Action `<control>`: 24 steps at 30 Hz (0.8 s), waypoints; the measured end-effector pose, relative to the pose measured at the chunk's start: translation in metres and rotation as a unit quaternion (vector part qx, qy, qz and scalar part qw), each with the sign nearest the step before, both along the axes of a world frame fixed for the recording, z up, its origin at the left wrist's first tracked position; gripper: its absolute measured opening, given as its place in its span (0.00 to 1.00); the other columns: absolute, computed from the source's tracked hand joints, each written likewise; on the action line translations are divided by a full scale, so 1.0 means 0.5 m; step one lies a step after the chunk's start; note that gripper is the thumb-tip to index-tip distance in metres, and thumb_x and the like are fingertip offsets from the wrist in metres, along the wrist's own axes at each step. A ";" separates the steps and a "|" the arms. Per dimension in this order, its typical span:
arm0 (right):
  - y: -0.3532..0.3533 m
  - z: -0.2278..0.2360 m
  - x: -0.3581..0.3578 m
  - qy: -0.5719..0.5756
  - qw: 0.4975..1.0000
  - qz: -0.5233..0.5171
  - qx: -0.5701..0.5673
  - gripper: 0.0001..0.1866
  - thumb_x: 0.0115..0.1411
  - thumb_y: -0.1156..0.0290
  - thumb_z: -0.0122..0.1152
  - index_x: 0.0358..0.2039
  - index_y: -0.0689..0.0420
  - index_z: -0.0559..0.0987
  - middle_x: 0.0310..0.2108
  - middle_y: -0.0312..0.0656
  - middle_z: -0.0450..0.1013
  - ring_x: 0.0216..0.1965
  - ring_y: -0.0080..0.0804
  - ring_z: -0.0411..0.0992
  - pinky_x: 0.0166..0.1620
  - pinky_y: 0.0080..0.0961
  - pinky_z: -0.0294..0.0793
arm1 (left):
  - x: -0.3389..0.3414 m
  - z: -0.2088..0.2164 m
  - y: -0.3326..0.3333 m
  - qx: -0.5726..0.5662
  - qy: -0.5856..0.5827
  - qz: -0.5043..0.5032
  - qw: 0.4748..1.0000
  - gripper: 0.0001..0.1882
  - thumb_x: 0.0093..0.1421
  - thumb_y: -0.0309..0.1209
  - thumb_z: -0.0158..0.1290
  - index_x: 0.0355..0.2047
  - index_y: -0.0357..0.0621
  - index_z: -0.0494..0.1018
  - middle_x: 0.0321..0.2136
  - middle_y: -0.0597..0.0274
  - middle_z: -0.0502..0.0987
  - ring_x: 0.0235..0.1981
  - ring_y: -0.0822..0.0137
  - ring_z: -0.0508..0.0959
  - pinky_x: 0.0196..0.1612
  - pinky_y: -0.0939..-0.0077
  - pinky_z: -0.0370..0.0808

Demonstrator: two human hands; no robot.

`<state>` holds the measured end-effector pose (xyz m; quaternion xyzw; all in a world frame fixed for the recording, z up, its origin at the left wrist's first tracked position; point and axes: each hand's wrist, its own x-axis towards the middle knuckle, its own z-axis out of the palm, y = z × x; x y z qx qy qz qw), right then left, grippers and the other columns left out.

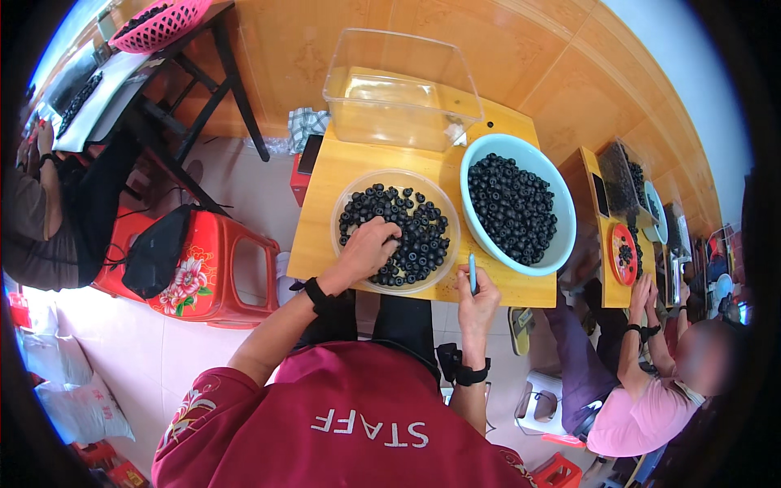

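Observation:
A round clear plastic tub (340, 213) holds many small black ring-shaped pieces (423, 252) in a loose layer. Into it reaches my left hand (370, 248), its fingers curled together among the pieces; whatever is between the fingertips is hidden. Beside the tub's right edge, my right hand (478, 302) grips a slim light-blue pen-like stick (472, 272) that points up. Beyond that hand stands a pale-blue bowl (469, 199), filled with a heap of the same black pieces (512, 207).
An empty clear rectangular bin (399, 98) stands at the back of the yellow wooden table (313, 252). A dark phone (310, 154) lies by the left edge. Red stools (215, 268) and a seated person are at left. Another person works at a table (612, 289) on the right.

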<state>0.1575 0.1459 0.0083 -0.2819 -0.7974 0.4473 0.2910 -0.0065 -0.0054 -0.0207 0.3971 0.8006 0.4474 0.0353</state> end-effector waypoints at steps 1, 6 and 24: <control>-0.004 0.002 -0.001 -0.001 1.000 0.000 0.000 0.05 0.54 0.75 0.57 0.30 0.63 0.77 0.13 0.34 0.61 0.17 0.17 0.57 0.21 0.19 0.57 | -0.009 -0.005 -0.004 0.025 -0.001 -0.012 1.000 0.06 0.49 0.22 0.53 0.29 0.37 0.72 0.24 0.55 0.72 0.28 0.56 0.75 0.32 0.66 0.71; -0.013 0.000 -0.008 -0.020 1.000 0.022 0.006 0.05 0.54 0.75 0.57 0.29 0.63 0.77 0.13 0.35 0.61 0.17 0.17 0.57 0.22 0.20 0.58 | -0.020 0.044 -0.040 0.067 -0.418 -0.076 0.903 0.08 0.55 0.28 0.53 0.35 0.39 0.74 0.28 0.63 0.74 0.27 0.73 0.76 0.30 0.80 0.74; -0.085 0.079 -0.022 0.008 0.986 0.164 0.015 0.11 0.56 0.72 0.55 0.38 0.64 0.77 0.22 0.40 0.73 0.22 0.21 0.69 0.26 0.17 0.66 | 0.040 0.067 -0.065 0.290 -0.699 -0.140 0.638 0.10 0.57 0.25 0.52 0.40 0.39 0.70 0.31 0.64 0.75 0.30 0.75 0.77 0.36 0.85 0.76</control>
